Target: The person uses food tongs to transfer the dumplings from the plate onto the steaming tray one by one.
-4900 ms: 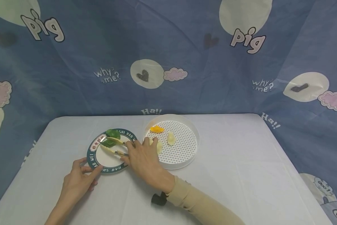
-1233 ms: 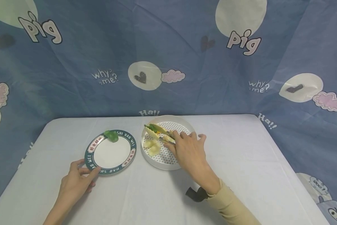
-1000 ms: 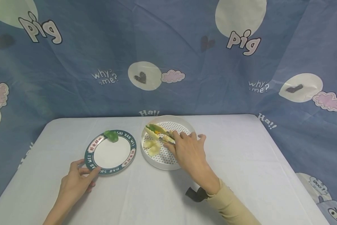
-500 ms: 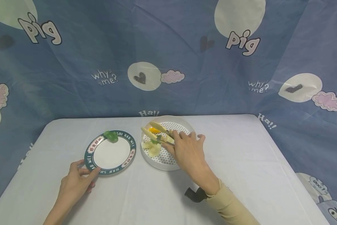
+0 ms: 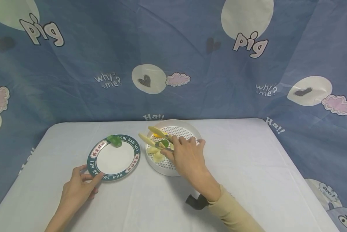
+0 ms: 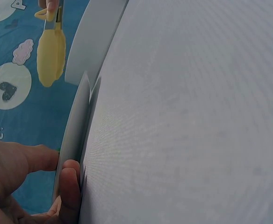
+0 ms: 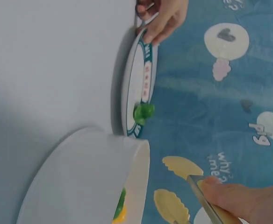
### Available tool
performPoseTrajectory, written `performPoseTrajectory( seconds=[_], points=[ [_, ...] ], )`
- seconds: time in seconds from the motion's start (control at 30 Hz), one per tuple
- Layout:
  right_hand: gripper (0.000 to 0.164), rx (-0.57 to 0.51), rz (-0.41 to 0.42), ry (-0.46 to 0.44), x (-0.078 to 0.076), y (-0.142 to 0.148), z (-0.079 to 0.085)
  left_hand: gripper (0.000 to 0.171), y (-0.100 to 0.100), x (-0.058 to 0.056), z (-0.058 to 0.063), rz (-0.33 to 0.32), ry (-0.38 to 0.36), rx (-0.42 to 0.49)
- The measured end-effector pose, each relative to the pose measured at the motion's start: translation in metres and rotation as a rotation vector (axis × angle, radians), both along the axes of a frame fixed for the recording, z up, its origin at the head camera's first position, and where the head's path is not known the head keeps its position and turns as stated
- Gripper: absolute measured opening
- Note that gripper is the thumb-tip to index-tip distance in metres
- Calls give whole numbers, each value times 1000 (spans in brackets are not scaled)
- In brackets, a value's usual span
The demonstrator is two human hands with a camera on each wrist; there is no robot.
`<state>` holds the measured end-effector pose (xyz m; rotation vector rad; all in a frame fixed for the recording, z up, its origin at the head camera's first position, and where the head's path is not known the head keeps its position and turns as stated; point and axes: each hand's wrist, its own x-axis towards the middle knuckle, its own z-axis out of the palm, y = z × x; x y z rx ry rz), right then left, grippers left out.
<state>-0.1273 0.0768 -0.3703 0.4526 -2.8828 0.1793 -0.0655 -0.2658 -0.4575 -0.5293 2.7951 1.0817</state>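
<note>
My left hand (image 5: 77, 188) pinches the near-left rim of a white plate (image 5: 115, 161) with a teal lettered border. One green pepper piece (image 5: 114, 140) lies at the plate's far edge. My right hand (image 5: 190, 161) grips tongs (image 5: 146, 139) with pale yellow scalloped tips. Those tips stand apart with nothing between them, above the rim of a round white perforated tray (image 5: 164, 171) in the right wrist view. Inside the tray are a second green pepper piece (image 5: 163, 143), an orange-yellow piece (image 5: 157, 135) and several pale yellow pieces (image 5: 159, 157), partly hidden by tongs and hand.
Plate and tray stand close side by side on a white-covered table (image 5: 248, 180). A blue printed cloth (image 5: 190, 42) hangs behind the table's far edge. Beneath my right wrist a black strap-like object (image 5: 196, 202) shows.
The tongs carried one green pepper piece from plate to tray and let go of it there. Their tips have spread, risen and shifted left toward the plate. The left hand stays on the rim.
</note>
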Motion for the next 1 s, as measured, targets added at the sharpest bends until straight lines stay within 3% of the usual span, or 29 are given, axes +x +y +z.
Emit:
performPoseTrajectory(
  seconds=[0.47,0.7,1.0],
  points=[
    [71,43,43,-76,2,-31,2,103,5,2,0,36,38,-6],
    [67,88,62,-37,3,-52,-5,103,3,3,0,33,12,-13],
    [67,124,87,-62,1,-75,-11,103,3,1,-2,23,14,-2]
  ],
)
